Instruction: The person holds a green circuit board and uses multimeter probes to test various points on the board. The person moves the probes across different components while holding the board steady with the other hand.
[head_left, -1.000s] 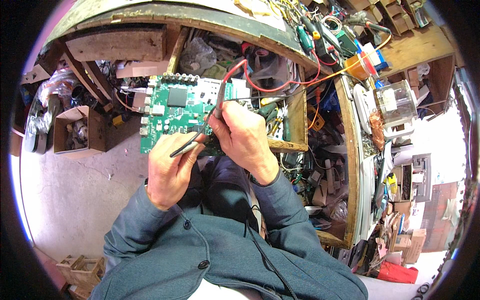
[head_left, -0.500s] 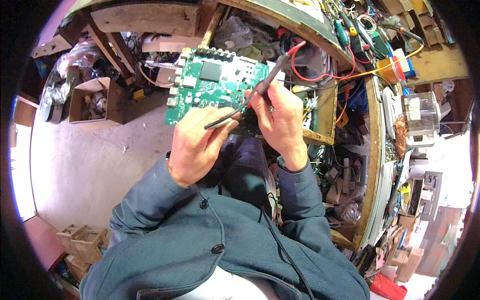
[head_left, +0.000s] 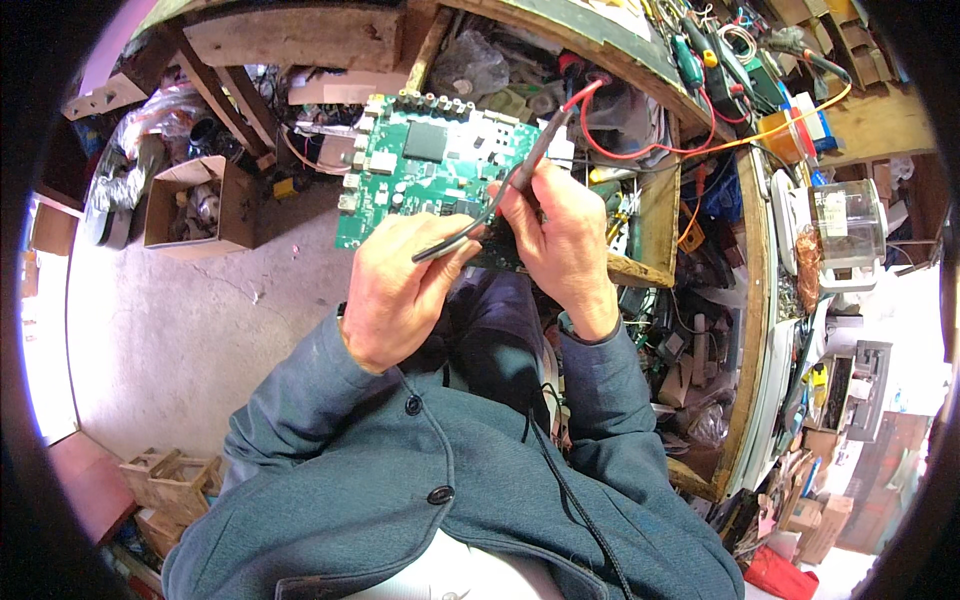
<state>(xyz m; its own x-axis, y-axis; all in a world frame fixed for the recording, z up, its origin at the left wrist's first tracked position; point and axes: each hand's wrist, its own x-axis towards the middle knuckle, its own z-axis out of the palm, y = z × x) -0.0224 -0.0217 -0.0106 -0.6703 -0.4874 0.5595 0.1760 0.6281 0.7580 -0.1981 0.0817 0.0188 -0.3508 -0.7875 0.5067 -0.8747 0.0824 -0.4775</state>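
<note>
Holding: Each bare hand pinched a stick, and the two hands were near each other.
Left hand [head_left: 395, 290]: Its thumb and fingers were closed on a black stick [head_left: 442, 246], by the near edge of the green board [head_left: 385, 170]. I could not tell if it gripped the board too.
Right hand [head_left: 570, 235]: Its fingers were closed on a dark stick [head_left: 530, 165] with a red wire [head_left: 625, 153] at the far end. The stick leaned across the board's right part.
Green board: It was under the hands, just past the knees, partly hidden by fingers. A flat black square [head_left: 425, 141] sat on it, and round plugs [head_left: 435, 102] lined its far edge.
Red wire: It looped off to the right, near the tools [head_left: 690, 65] on the wooden bench [head_left: 585, 52].
Cardboard box [head_left: 238, 205]: It stood open on the gray floor [head_left: 190, 330] to the left, with things inside.
See-through tub [head_left: 845, 225]: It was over on the right.
</note>
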